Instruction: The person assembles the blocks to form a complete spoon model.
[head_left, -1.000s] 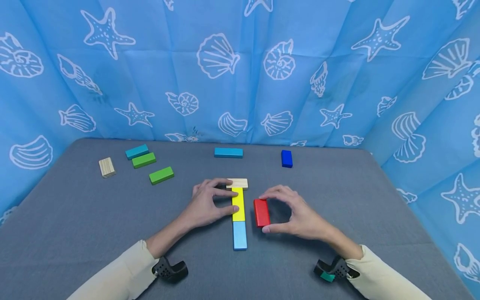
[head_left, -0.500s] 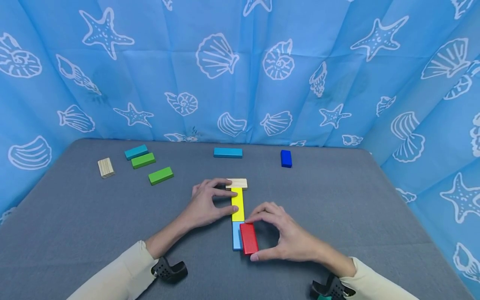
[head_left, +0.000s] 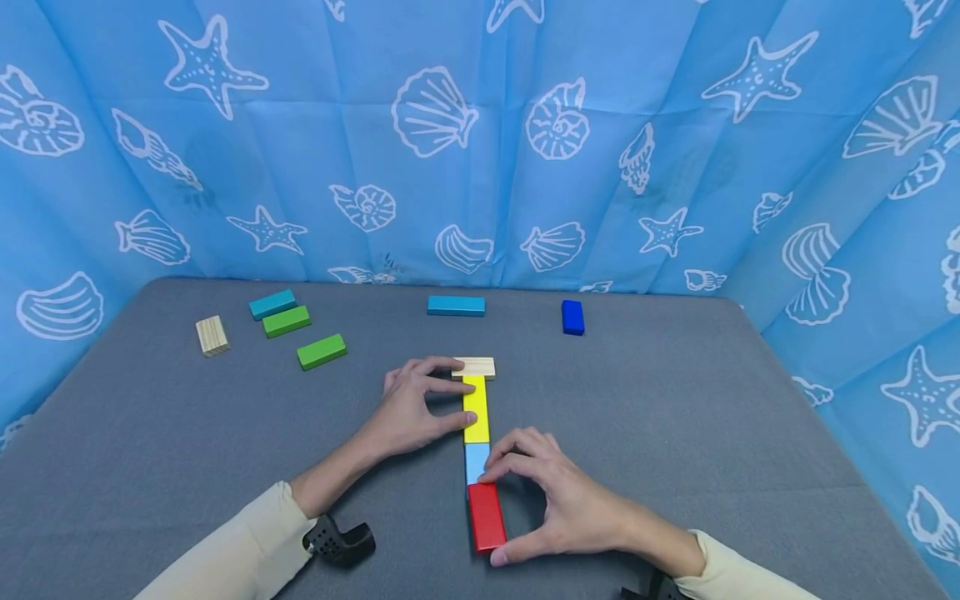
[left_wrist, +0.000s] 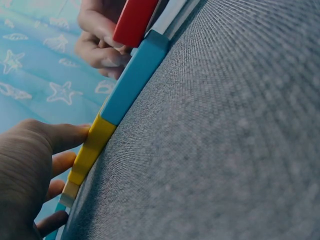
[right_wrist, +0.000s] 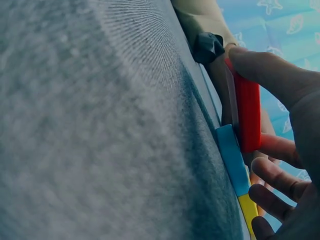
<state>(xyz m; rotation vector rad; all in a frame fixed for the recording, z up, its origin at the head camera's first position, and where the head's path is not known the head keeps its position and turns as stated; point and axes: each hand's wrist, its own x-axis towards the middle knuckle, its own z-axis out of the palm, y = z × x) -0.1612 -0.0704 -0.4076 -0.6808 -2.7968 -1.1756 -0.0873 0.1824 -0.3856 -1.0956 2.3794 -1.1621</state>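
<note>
My right hand (head_left: pixel 573 504) pinches a red block (head_left: pixel 487 518) lengthwise between thumb and fingertips. In the right wrist view the red block (right_wrist: pixel 247 112) is raised off the cloth, close over the end of a light blue block (right_wrist: pixel 232 152). From the head, it overlaps the near end of that light blue block (head_left: pixel 477 461). A yellow block (head_left: pixel 476 421) lies end to end with the blue one, and a plain wooden block (head_left: pixel 478 367) sits crosswise at its far end. My left hand (head_left: pixel 412 408) rests its fingertips on the yellow and wooden blocks, thumb against the yellow side.
On the grey cloth-covered table (head_left: pixel 187 467), two green blocks (head_left: pixel 322 352), a teal block (head_left: pixel 272 304) and a wooden block (head_left: pixel 213 335) lie far left. Another teal block (head_left: pixel 456 306) and a dark blue block (head_left: pixel 573 317) lie at the back, before a blue curtain (head_left: pixel 300 142).
The red block in my right hand has moved toward me and left, from beside the yellow block to over the light blue block's near end. The left hand has stayed put.
</note>
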